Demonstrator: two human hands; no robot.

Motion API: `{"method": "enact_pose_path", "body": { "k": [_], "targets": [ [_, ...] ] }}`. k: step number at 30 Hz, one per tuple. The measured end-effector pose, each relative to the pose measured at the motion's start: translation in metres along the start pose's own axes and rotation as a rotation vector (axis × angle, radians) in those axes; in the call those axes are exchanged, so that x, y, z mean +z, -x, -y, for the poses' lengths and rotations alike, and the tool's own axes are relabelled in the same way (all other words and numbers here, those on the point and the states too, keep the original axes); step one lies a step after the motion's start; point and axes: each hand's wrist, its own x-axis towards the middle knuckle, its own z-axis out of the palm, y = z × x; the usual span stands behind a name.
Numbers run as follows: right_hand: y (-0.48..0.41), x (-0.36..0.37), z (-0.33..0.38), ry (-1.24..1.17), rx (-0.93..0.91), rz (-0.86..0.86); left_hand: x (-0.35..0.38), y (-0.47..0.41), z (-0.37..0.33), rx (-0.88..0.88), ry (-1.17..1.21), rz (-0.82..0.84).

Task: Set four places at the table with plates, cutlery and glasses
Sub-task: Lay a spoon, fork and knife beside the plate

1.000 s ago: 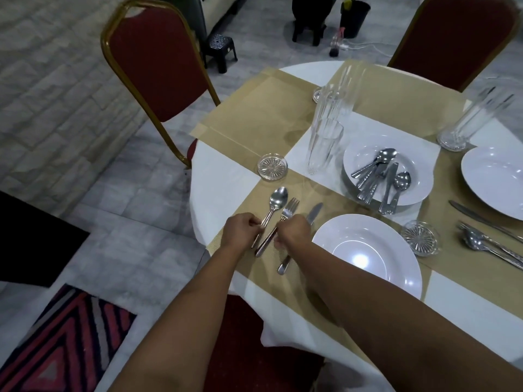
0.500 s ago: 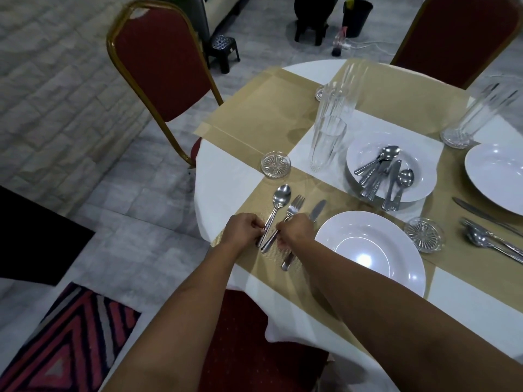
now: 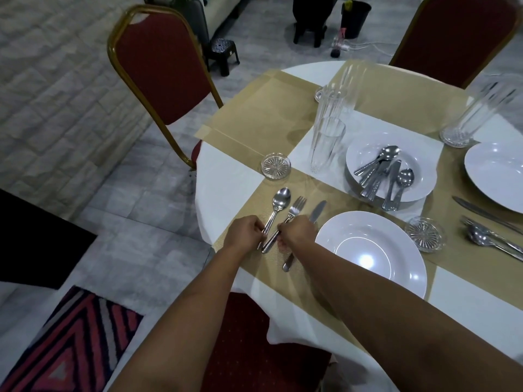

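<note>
With the left hand (image 3: 244, 233) pinching the spoon (image 3: 280, 202) by its handle and the right hand (image 3: 297, 232) pinching the fork (image 3: 295, 207), both just left of the near plate (image 3: 370, 250), a careless nudge could knock the knife (image 3: 317, 212) beneath the right wrist askew.

The tablecloth (image 3: 223, 193) is showing plain white, and the placemats (image 3: 254, 123) on it are showing tan-gold with a fine ribbed weave. The dinner plate (image 3: 396, 241) is showing plain glossy white, the spoon (image 3: 280, 200), fork (image 3: 295, 207) and knife (image 3: 318, 210) are gleaming silver, the glass coaster (image 3: 275, 166) is showing clear with a cut starburst, and the tumblers (image 3: 325, 145) are showing clear with vertical fluting. The chair (image 3: 161, 72) is showing dark red upholstery in a gold frame, the rug (image 3: 70, 343) is displaying nested chevrons in red, pink, navy and white, and the floor (image 3: 127, 193) is showing mottled grey tiles.
</note>
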Motion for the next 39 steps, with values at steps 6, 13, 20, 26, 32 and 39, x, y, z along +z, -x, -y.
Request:
{"method": "enact_pose_path", "body": {
  "k": [6,13,20,26,32,39],
  "targets": [
    [-0.0008,0.0011,-0.0031,-0.074,0.022,0.016,0.0027,0.0034,0.0036,0.011,0.058,-0.018],
    [-0.0009,-0.0019,-0.006,-0.104,0.026,0.077,0.0053,0.0058,0.0049,0.004,0.092,-0.012],
    [-0.0044,-0.0002,-0.0069,-0.063,0.016,0.086,0.0074,0.0072,0.0053,-0.001,0.106,-0.039],
    [-0.0024,0.0053,-0.0047,0.054,-0.056,0.015,0.0072,0.0089,0.0055,-0.017,0.13,-0.039],
    [-0.004,0.0066,-0.0057,0.013,-0.026,0.001,0.0065,0.0096,0.004,-0.015,0.119,-0.047],
    [-0.002,0.0039,-0.0049,-0.017,-0.015,0.035,0.0076,0.0089,0.0047,-0.019,0.112,-0.047]
  ]
}}
